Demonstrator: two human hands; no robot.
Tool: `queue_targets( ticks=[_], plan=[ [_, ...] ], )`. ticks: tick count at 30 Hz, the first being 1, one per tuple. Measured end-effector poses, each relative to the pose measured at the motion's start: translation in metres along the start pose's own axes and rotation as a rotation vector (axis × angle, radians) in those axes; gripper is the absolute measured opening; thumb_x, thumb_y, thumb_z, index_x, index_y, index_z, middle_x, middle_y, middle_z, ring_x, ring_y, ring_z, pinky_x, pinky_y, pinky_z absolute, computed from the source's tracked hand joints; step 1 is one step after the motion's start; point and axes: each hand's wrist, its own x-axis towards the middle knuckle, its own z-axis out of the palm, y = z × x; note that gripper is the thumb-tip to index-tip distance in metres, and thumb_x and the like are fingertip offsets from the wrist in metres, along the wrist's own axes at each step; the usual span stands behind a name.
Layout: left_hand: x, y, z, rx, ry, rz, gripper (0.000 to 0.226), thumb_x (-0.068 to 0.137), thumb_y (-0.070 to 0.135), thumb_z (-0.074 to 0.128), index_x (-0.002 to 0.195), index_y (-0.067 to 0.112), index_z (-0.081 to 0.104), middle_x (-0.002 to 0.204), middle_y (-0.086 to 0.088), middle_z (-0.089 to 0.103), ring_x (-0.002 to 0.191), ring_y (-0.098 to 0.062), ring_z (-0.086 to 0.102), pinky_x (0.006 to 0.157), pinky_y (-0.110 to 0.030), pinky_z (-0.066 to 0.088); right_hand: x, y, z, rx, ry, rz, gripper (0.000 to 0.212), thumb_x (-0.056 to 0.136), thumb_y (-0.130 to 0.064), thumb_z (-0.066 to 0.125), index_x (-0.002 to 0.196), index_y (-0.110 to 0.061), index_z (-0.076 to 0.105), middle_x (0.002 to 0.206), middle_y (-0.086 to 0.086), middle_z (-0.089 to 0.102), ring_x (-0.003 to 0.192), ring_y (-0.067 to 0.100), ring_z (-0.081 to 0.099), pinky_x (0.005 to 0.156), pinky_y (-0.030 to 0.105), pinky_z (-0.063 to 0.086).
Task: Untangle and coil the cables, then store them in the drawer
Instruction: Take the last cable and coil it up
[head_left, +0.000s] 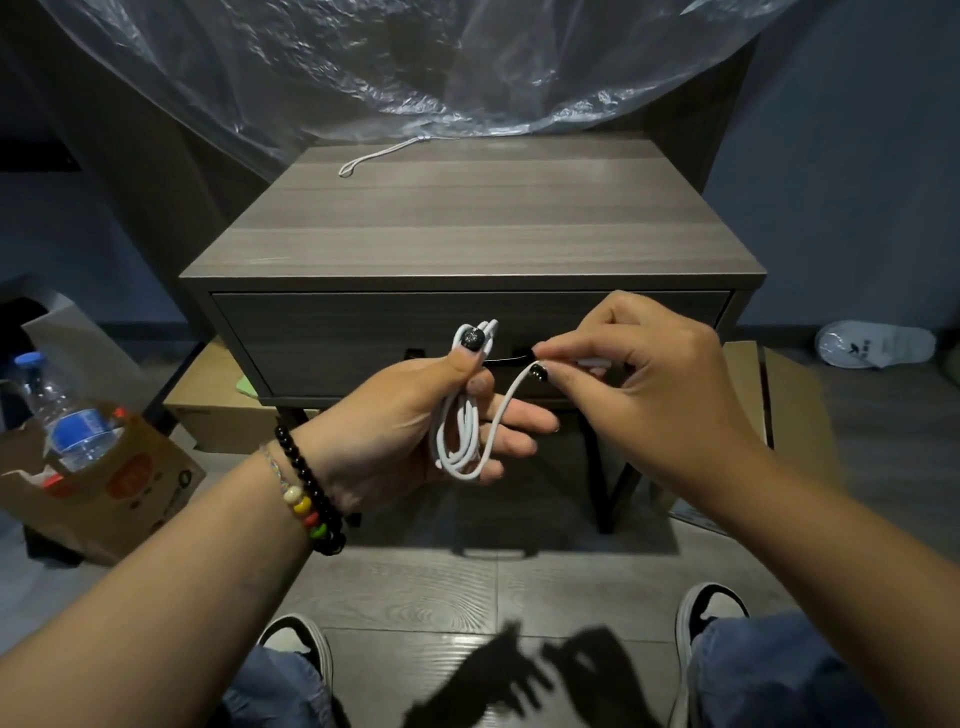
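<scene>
Here, nearest the viewer, two knees in blue jeans and two dark shoes with pale toes sit at 6 o'clock on a grey wood-look floor. Just above them, at the centre, a person's two bare hands meet in front of a nightstand. The left hand (415, 415), with beaded bracelets (311, 499) on its wrist, is closed around a white cable (460, 436) gathered into several long loops that hang across the palm; the thumb presses the top of the bundle. The right hand (639, 374) pinches the cable's free end between thumb and fingertips, at 3 o'clock from the bundle. Behind the hands, the drawer (363, 332) of the grey nightstand (467, 223) is closed. At 9 o'clock, a cardboard box (104, 488) on the floor holds a plastic water bottle (62, 410). At 12 o'clock, a second white cord (379, 156) lies on the far edge of the nightstand top, under crinkled clear plastic sheeting (415, 67).
</scene>
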Motion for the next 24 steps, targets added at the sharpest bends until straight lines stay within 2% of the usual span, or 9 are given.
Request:
queue_targets(
  ticks=[2, 5, 8, 10, 13, 15, 18, 20, 24],
  plan=[
    [0.002, 0.000, 0.001, 0.027, 0.014, 0.033, 0.032, 0.090, 0.040, 0.039, 0.071, 0.014, 0.043, 0.092, -0.022, 0.071, 0.057, -0.015, 0.064, 0.049, -0.023, 0.049, 0.003, 0.000, -0.003, 0.039, -0.005, 0.064, 0.011, 0.078, -0.014, 0.079, 0.089, -0.015, 0.078, 0.078, -0.003, 0.063, 0.072, 0.006, 0.058, 0.064, 0.012, 0.043],
    [0.004, -0.001, 0.002, 0.103, 0.036, 0.085, 0.033, 0.096, 0.038, 0.033, 0.075, 0.013, 0.041, 0.083, -0.023, 0.070, 0.048, -0.015, 0.057, 0.044, -0.021, 0.044, 0.008, -0.001, -0.010, 0.161, -0.063, 0.267, 0.011, 0.074, -0.017, 0.081, 0.084, -0.020, 0.078, 0.077, -0.009, 0.065, 0.072, 0.004, 0.060, 0.063, 0.010, 0.041],
    [0.006, -0.001, 0.004, 0.159, 0.032, 0.115, 0.032, 0.093, 0.039, 0.034, 0.082, 0.010, 0.042, 0.077, -0.023, 0.069, 0.045, -0.014, 0.053, 0.041, -0.021, 0.042, 0.012, -0.002, -0.015, 0.287, -0.160, 0.445, 0.012, 0.076, -0.014, 0.079, 0.085, -0.022, 0.078, 0.079, -0.003, 0.072, 0.076, 0.013, 0.065, 0.067, 0.024, 0.051],
    [0.008, -0.003, 0.005, 0.213, 0.025, 0.124, 0.039, 0.091, 0.041, 0.034, 0.094, 0.004, 0.046, 0.075, -0.022, 0.069, 0.042, -0.015, 0.050, 0.040, -0.021, 0.040, 0.013, -0.002, -0.019, 0.374, -0.221, 0.535, 0.015, 0.078, -0.012, 0.076, 0.088, -0.023, 0.077, 0.082, 0.000, 0.074, 0.078, 0.012, 0.067, 0.073, 0.025, 0.054],
    [0.009, -0.005, 0.004, 0.330, 0.002, 0.132, 0.057, 0.088, 0.044, 0.036, 0.113, -0.006, 0.050, 0.072, -0.018, 0.068, 0.041, -0.015, 0.046, 0.040, -0.021, 0.038, 0.015, 0.000, -0.021, 0.523, -0.276, 0.654, 0.018, 0.081, -0.006, 0.071, 0.093, -0.020, 0.075, 0.085, 0.009, 0.073, 0.076, 0.013, 0.064, 0.066, 0.022, 0.050],
    [0.009, -0.005, 0.004, 0.361, -0.041, 0.125, 0.056, 0.089, 0.043, 0.038, 0.116, -0.004, 0.053, 0.071, -0.013, 0.067, 0.044, -0.014, 0.047, 0.043, -0.020, 0.039, 0.016, 0.000, -0.021, 0.634, -0.270, 0.723, 0.018, 0.083, -0.002, 0.068, 0.096, -0.014, 0.072, 0.081, 0.008, 0.071, 0.078, 0.015, 0.064, 0.069, 0.026, 0.047],
    [0.007, -0.006, 0.004, 0.425, -0.098, 0.099, 0.046, 0.094, 0.043, 0.042, 0.113, 0.004, 0.057, 0.071, -0.002, 0.064, 0.055, -0.009, 0.053, 0.052, -0.023, 0.041, 0.018, 0.003, -0.018, 0.767, -0.242, 0.793, 0.014, 0.084, -0.002, 0.065, 0.097, -0.008, 0.069, 0.080, 0.003, 0.071, 0.073, 0.016, 0.065, 0.075, 0.032, 0.047],
    [0.006, -0.005, 0.005, 0.566, -0.038, 0.104, 0.041, 0.094, 0.043, 0.041, 0.104, 0.008, 0.059, 0.066, 0.003, 0.061, 0.054, -0.009, 0.052, 0.052, -0.024, 0.038, 0.019, 0.004, -0.015, 0.780, -0.241, 0.803, 0.012, 0.087, -0.006, 0.063, 0.097, -0.006, 0.070, 0.078, 0.003, 0.072, 0.067, 0.012, 0.065, 0.073, 0.029, 0.048],
    [0.006, -0.004, 0.002, 1.156, 0.146, 0.276, 0.025, 0.100, 0.030, 0.038, 0.083, 0.022, 0.053, 0.061, 0.008, 0.060, 0.051, 0.001, 0.050, 0.054, -0.014, 0.035, 0.022, 0.003, -0.006, 0.709, -0.239, 0.759, 0.012, 0.091, -0.009, 0.061, 0.095, -0.006, 0.072, 0.082, 0.007, 0.073, 0.067, 0.013, 0.065, 0.066, 0.023, 0.050]
  ],
)
